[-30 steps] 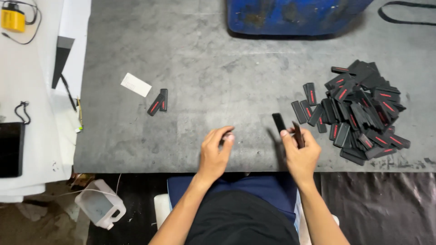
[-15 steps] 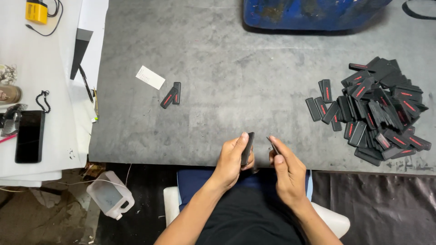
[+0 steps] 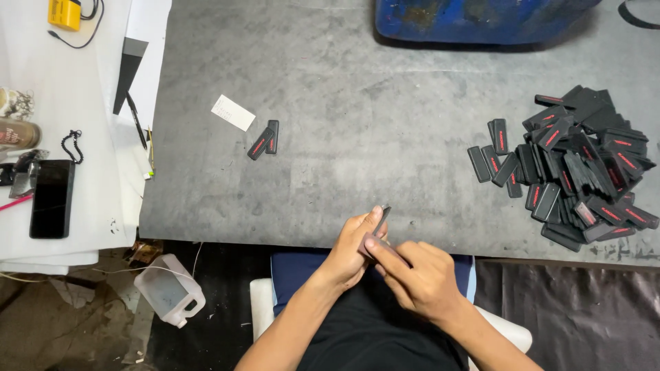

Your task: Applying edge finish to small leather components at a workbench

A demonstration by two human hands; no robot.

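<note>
i see my left hand pinching a slim black piece at lower centre of the frame, right hand fingertips closed on its lower end. it sits past the mat edge; a slip likely drops it into my lap.

A grey bench fills most of the frame. At its top edge, right of centre, sits a blue tub. A white slip lies in the upper left part of the bench. Along the left runs a white table with a yellow box at the top left corner, a black phone at the left edge, a string of black beads above it, a pen and a dark wedge nearer the bench. On the floor at lower left stands a clear plastic jug.
</note>
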